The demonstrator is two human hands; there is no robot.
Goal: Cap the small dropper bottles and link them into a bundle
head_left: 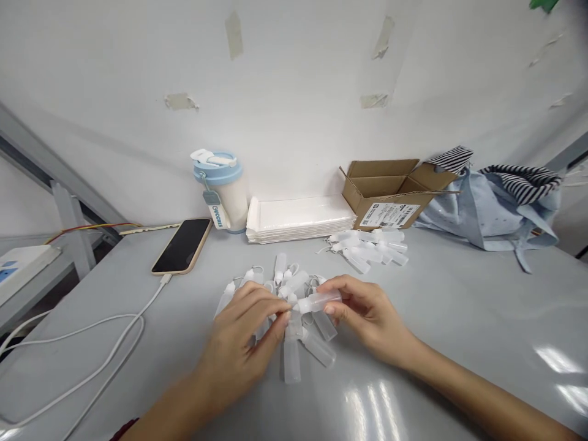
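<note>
My right hand [362, 306] holds a small translucent plastic dropper bottle [321, 300] by its base end, between thumb and fingers. The bottle lies nearly level, with its white nozzle pointing left. At that nozzle, the thumb and fingers of my left hand [252, 324] are pinched together. Whatever sits between those fingertips is too small and hidden to make out. Under and around both hands spreads a loose pile of similar bottles [292, 361], several with thin looped cap straps. My left hand covers part of this pile.
A second group of bottles [367, 251] lies farther back, before an open cardboard box [390, 202]. Left of the box is a stack of white padded envelopes [301, 220], then a tumbler [229, 196] and a phone [182, 245] on a white cable [124, 337]. A blue cloth bag [478, 208] stands at right.
</note>
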